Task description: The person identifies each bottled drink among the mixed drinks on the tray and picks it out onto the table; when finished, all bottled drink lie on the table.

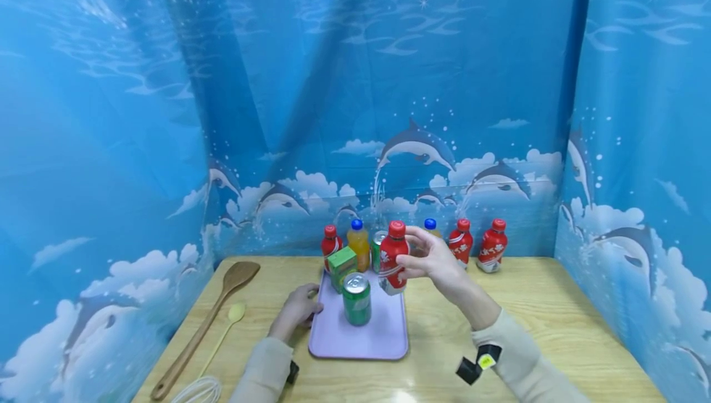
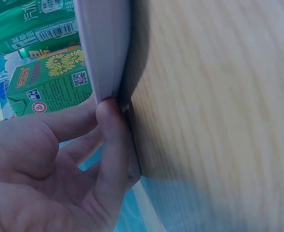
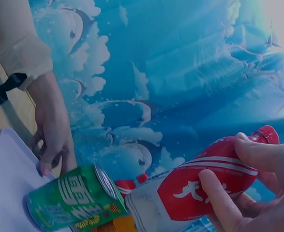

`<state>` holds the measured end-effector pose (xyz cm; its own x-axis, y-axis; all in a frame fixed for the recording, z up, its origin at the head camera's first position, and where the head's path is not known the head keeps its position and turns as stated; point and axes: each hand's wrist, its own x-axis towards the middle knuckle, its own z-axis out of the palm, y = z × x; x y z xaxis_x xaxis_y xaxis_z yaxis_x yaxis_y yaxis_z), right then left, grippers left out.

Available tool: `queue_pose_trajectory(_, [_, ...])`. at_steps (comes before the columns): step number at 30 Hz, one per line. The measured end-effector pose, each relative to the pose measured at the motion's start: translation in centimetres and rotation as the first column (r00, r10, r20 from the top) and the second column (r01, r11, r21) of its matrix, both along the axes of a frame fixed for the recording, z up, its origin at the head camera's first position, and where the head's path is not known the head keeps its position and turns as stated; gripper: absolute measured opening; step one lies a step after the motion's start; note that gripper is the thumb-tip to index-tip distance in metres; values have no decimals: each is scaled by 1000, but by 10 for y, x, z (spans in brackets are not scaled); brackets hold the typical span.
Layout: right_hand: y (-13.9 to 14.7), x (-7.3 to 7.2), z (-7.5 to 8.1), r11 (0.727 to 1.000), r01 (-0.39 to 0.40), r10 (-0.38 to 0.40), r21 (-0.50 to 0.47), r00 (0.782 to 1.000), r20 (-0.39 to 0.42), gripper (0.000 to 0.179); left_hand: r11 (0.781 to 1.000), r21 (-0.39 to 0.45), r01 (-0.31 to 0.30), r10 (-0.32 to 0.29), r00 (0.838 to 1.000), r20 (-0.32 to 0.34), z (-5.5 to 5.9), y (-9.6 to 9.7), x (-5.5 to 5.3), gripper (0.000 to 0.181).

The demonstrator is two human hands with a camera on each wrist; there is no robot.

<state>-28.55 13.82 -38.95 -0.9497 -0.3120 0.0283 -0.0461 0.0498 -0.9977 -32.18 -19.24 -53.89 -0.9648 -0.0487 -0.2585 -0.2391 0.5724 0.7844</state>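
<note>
My right hand (image 1: 439, 264) grips a red drink bottle (image 1: 392, 261) with a red cap, held over the right part of a lilac tray (image 1: 383, 344). In the right wrist view the bottle (image 3: 180, 195) is pinched between thumb and fingers near its upper part. At the tray's left edge my left hand (image 1: 300, 307) holds the rim; the left wrist view shows fingers (image 2: 113, 130) pinching it. A green can (image 1: 357, 307) stands on the tray. Behind it sits a green drink carton (image 1: 341, 278), partly hidden by the can.
Along the back stand red bottles (image 1: 492, 247), an orange drink bottle (image 1: 360, 249) with a blue cap, and another green can (image 1: 378, 255) partly hidden. A wooden spatula (image 1: 208, 316), a yellow spoon (image 1: 236, 312) and a white whisk (image 1: 200, 390) lie at left. Blue curtains surround the table.
</note>
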Motion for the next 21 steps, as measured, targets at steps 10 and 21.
queue_pose_trajectory(10, [31, -21, -10, 997, 67, -70, 43, 995, 68, 80, 1000, 0, 2, -2, 1000, 3, 0, -1, 1, 59])
queue_pose_trajectory(21, [50, -41, -36, 993, 115, -115, 18, 992, 43, 77, 1000, -15, 2, -2, 1000, 11, -1, 0, -2, 59])
